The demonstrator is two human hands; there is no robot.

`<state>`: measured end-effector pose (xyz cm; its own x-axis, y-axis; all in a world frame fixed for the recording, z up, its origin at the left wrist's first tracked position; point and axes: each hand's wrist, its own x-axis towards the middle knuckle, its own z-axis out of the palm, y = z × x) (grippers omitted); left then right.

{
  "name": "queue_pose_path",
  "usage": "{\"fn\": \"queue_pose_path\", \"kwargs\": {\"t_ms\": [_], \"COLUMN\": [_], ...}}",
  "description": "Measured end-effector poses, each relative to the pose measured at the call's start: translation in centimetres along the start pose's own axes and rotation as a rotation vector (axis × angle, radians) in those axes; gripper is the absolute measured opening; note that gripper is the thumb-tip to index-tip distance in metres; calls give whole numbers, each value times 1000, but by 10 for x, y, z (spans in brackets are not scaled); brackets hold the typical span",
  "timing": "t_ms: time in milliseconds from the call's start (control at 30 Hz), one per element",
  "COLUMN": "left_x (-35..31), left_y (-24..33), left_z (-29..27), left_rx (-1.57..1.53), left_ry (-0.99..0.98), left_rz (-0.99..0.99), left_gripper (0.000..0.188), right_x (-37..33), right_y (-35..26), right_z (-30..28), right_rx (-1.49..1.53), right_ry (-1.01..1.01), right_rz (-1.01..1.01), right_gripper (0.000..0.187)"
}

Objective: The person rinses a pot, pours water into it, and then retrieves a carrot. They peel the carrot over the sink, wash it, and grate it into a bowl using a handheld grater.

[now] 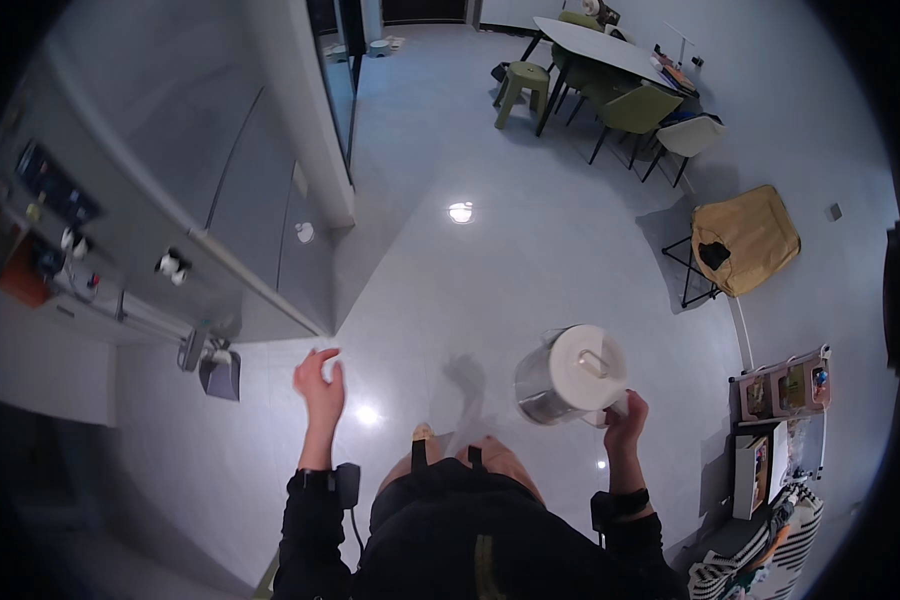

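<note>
My right hand [625,422] is closed around the handle of a clear pitcher [538,388] with a round white lid. It hangs above the floor to the right of my legs, its lid facing up toward me. A small loop stands on top of the lid. Whether anything is inside the pitcher, I cannot tell. On the left, my left hand [319,384] is raised with curved fingers, a gap showing between thumb and fingers. Nothing is in it.
Left of me stands a tall grey cabinet [250,190], with a dustpan [220,376] near its foot. A tan folding chair [745,240] and a storage rack [785,390] line the right wall. Farther off are a white table [600,48], chairs and a green stool [523,85].
</note>
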<state>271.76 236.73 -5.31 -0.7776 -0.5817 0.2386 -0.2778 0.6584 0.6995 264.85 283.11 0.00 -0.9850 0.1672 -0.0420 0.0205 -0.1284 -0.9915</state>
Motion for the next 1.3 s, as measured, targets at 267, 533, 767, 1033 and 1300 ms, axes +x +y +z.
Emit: {"fn": "queue_pose_path", "kwargs": {"t_ms": [267,533,767,1033,1300], "left_x": [252,469,686,1001,1255], "left_y": [110,127,103,206,263], "left_z": [180,244,330,472,604], "left_rx": [-53,73,128,-50,-31], "left_ry": [-273,-69,61,-226,-321], "left_rz": [309,95,-103,229,630], "left_gripper": [18,18,22,27,36], "right_x": [249,530,771,1038,1321], "right_y": [16,28,35,-1,14], "right_z": [66,188,322,456,617], "right_rx": [-109,61,60,37,130], "right_ry": [93,-75,-179,-149,-299], "right_rz": [-115,4,0,21,-75], "right_gripper": [40,41,41,44,37]}}
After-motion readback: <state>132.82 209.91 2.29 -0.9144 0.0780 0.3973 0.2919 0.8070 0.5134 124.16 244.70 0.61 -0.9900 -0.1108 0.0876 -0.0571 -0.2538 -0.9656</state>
